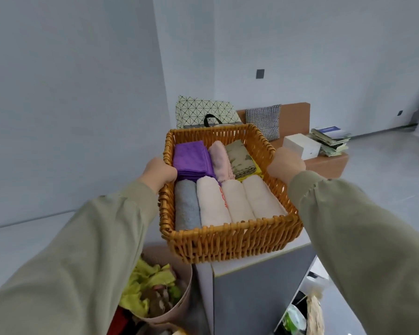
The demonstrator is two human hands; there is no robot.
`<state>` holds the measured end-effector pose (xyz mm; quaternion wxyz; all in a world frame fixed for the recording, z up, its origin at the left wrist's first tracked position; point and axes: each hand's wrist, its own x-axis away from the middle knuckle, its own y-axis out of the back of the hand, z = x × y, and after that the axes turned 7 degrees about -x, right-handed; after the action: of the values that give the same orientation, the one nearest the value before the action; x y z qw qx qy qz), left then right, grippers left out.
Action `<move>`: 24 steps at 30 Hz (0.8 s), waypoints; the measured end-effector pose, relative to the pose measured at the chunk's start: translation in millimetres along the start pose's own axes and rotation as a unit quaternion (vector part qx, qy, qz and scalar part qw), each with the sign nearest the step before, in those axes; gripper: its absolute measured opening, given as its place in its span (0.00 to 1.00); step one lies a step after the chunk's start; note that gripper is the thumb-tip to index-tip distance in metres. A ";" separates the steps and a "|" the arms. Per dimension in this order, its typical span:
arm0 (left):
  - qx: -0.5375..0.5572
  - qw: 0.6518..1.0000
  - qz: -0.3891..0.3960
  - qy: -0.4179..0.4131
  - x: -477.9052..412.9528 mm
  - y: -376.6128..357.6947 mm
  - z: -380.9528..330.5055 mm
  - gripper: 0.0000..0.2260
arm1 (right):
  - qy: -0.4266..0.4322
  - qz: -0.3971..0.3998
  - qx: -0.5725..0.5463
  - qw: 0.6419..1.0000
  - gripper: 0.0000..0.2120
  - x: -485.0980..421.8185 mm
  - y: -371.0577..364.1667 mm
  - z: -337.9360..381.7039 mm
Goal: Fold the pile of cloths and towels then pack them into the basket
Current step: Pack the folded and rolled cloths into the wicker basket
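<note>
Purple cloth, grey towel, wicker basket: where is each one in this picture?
purple cloth [190,157]: head view, on its flat folded top.
grey towel [186,206]: head view, midway along the roll.
wicker basket [230,243]: head view, on its near woven wall.

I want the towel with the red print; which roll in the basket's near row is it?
The cream roll second from the left, beside the grey roll; red marks run down its right side. The other two cream rolls look plain.
</note>
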<state>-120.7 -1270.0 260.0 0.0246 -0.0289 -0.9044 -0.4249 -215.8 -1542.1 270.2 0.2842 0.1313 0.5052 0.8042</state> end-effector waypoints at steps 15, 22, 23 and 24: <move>0.037 0.998 -0.036 0.018 2.5 -91.5 -41.6 0.05 | 0.063 0.064 0.005 0.996 0.14 -87.5 -10.7 -73.9; 0.000 0.998 -0.067 -0.010 6.5 -97.9 -43.7 0.28 | 0.077 0.064 0.005 0.995 0.13 -100.3 -15.9 -76.5; -0.013 0.996 -0.085 -0.018 8.6 -97.8 -47.7 0.28 | 0.082 0.058 0.014 0.995 0.14 -100.0 -15.5 -75.9; -0.031 0.994 -0.101 -0.037 14.3 -96.2 -52.6 0.27 | 0.094 0.043 0.032 0.994 0.16 -96.8 -14.4 -73.6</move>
<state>-141.0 -1371.4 220.7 -0.0530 0.0463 -0.8895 -0.4515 -170.0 -1648.9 231.2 0.1964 0.0863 0.5490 0.8078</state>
